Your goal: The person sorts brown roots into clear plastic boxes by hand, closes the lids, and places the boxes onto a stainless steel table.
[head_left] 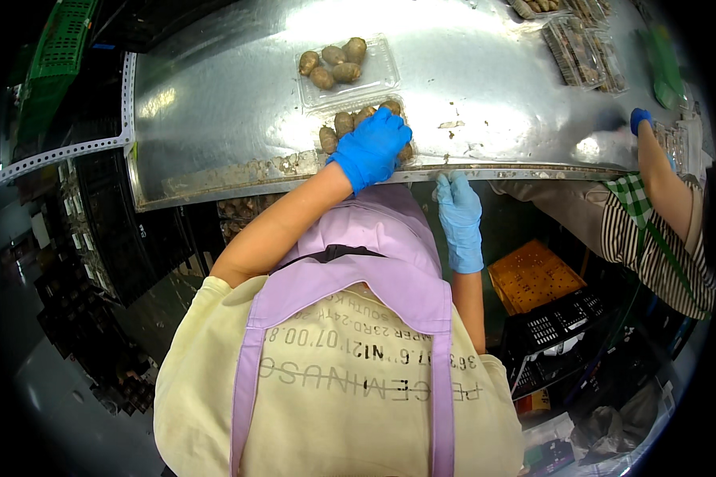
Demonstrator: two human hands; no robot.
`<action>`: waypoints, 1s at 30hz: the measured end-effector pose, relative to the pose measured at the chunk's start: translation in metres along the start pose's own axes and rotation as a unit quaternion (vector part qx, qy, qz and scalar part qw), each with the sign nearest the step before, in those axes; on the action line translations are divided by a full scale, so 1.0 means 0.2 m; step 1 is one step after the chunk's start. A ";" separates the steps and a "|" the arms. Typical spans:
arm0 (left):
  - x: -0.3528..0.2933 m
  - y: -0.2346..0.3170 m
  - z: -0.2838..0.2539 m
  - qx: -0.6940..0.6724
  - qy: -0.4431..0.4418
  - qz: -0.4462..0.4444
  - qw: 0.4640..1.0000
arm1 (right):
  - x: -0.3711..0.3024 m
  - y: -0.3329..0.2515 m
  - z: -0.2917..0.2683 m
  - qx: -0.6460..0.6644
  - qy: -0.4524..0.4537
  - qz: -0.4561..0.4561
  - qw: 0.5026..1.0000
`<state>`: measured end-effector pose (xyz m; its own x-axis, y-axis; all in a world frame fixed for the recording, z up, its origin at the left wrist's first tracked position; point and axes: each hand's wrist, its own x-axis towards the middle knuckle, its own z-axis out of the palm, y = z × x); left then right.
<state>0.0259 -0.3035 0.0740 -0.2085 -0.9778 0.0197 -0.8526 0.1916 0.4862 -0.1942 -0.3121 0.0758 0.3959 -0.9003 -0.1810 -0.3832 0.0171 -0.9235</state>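
My left hand (371, 147), in a dark blue glove, lies cupped over brown tubers (338, 127) in a clear plastic tray at the near edge of the steel table (231, 103). Whether its fingers grip a tuber is hidden under the palm. My right hand (459, 215), in a lighter blue glove, hangs just below the table's front rim. Its fingertips touch the rim and it holds nothing. A second clear tray (378, 75) with several tubers (334, 63) lies just beyond the first.
A co-worker's blue-gloved hand (640, 119) and striped sleeve (652, 254) work at the table's right end, near packed clear trays (585, 48). Under the table stand an orange crate (533, 274) and a black crate (557, 326). A green crate (60, 48) sits at far left.
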 end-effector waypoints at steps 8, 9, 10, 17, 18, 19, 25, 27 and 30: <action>-0.03 0.07 -0.22 -0.302 0.010 -0.122 0.945 | 0.00 -0.07 -0.01 -0.016 -0.007 0.025 1.000; -0.04 0.09 -0.25 -0.444 0.017 -0.174 0.879 | 0.01 -0.08 -0.01 -0.005 -0.010 0.020 1.000; -0.05 0.12 -0.26 -0.575 0.023 -0.221 0.788 | 0.01 -0.09 -0.02 0.006 -0.012 0.014 1.000; -0.08 0.23 -0.28 -0.687 -0.036 -0.195 0.699 | 0.02 -0.30 -0.03 0.070 -0.005 -0.002 0.998; -0.08 0.26 -0.28 -0.662 -0.011 -0.176 0.729 | 0.02 -0.30 -0.04 0.069 -0.014 -0.013 0.997; -0.08 0.28 -0.28 -0.634 0.015 -0.157 0.757 | 0.02 -0.30 -0.05 0.069 -0.022 -0.023 0.997; -0.08 0.28 -0.27 -0.567 -0.058 -0.122 0.813 | 0.02 -0.29 -0.08 -0.026 -0.067 -0.007 0.997; -0.08 0.27 -0.24 -0.559 -0.072 -0.097 0.820 | 0.02 -0.29 -0.08 -0.050 -0.075 -0.015 0.996; -0.08 0.26 -0.25 -0.562 -0.099 -0.106 0.814 | 0.02 -0.30 -0.08 -0.065 -0.068 -0.053 0.994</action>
<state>0.0084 -0.2814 0.1421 -0.2819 -0.9246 -0.2562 0.0752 -0.2875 0.9548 -0.1832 -0.3226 0.1350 0.5451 -0.8271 -0.1366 -0.4344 -0.1394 -0.8899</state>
